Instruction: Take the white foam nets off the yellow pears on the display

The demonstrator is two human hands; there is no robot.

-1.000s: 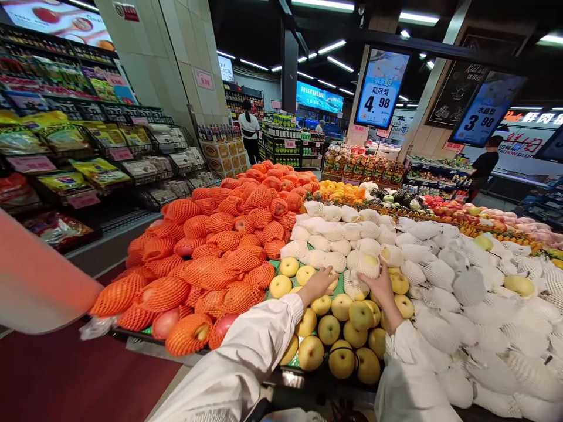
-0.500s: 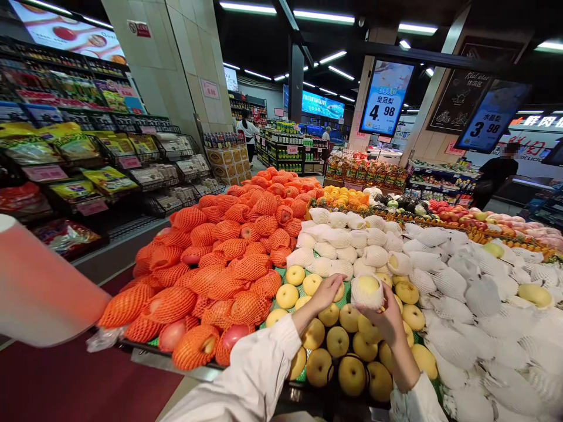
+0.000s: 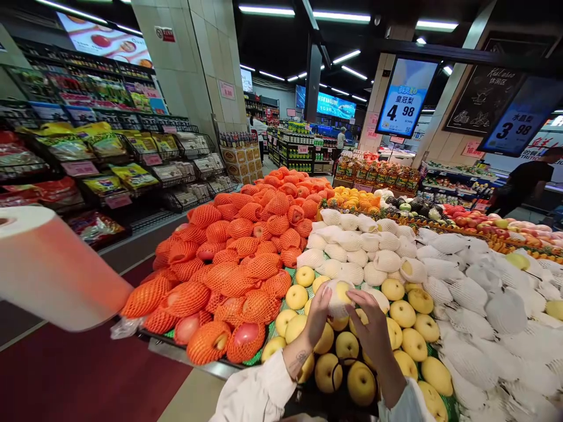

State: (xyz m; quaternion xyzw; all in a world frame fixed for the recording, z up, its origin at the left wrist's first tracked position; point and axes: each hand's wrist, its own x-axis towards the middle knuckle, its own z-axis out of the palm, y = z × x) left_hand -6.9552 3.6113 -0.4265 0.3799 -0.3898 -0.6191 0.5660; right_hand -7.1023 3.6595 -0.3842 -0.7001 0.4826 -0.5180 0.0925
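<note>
Between my two hands is a yellow pear in a white foam net (image 3: 338,298), its bare top facing up. My left hand (image 3: 317,313) grips its left side. On the pear's right side, my right hand (image 3: 368,319) has its fingers on the net near the opening. Below and around my hands lie bare yellow pears (image 3: 361,382) on a green mat. White-netted pears (image 3: 387,259) are heaped behind them and to the right. Fruit in orange foam nets (image 3: 233,278) is piled to the left.
A large white roll (image 3: 61,269) juts in at the left. Shelves of packaged goods (image 3: 105,140) stand behind it. Price screens (image 3: 404,99) hang overhead. A person in dark clothes (image 3: 523,181) is at the far right, others farther back.
The view has shifted slightly. My right hand has brought the netted pear left to my left hand, which now holds it too instead of being over the bare pears.
</note>
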